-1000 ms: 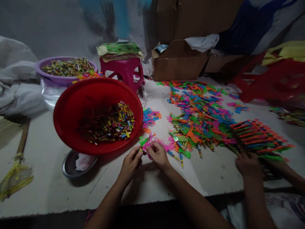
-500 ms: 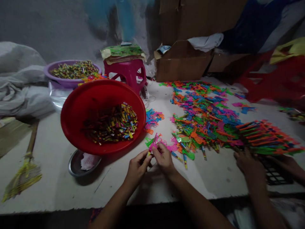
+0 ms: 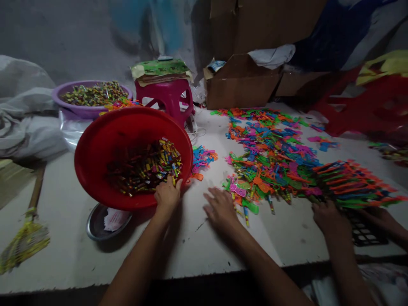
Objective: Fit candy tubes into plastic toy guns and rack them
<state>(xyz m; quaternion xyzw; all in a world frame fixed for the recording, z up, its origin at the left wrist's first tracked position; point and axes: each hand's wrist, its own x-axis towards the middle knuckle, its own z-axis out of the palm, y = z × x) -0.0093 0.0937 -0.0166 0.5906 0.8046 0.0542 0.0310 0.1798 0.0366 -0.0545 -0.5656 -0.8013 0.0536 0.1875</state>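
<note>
My left hand (image 3: 167, 194) reaches over the near right rim of a red basin (image 3: 92, 187). Its thumb stands apart from the fingers, which touch or nearly touch small wrapped tubes (image 3: 165, 159) in yellow and dark colours; the fingertips are partly hidden. My right hand (image 3: 221, 210) is slightly blurred above the white table, fingers spread and holding nothing. Just beyond its fingers lies a pink plastic toy gun (image 3: 237, 187), at the near left end of a spread of colourful toy guns (image 3: 267, 157). Some have tubes attached, such as the blue-and-yellow one (image 3: 246, 216).
Another person's hands (image 3: 331, 221) work at the right by a black crate (image 3: 366, 231) and a row of toys (image 3: 353, 182). A metal bowl (image 3: 92, 225) holds paper slips. Behind stand a purple basin (image 3: 59, 100), a pink stool (image 3: 170, 95) and a cardboard box (image 3: 242, 87).
My hands have separated. The left moved left to the red basin; the right let go of a pink toy gun and opened. The other person's hands stay by the crate.
</note>
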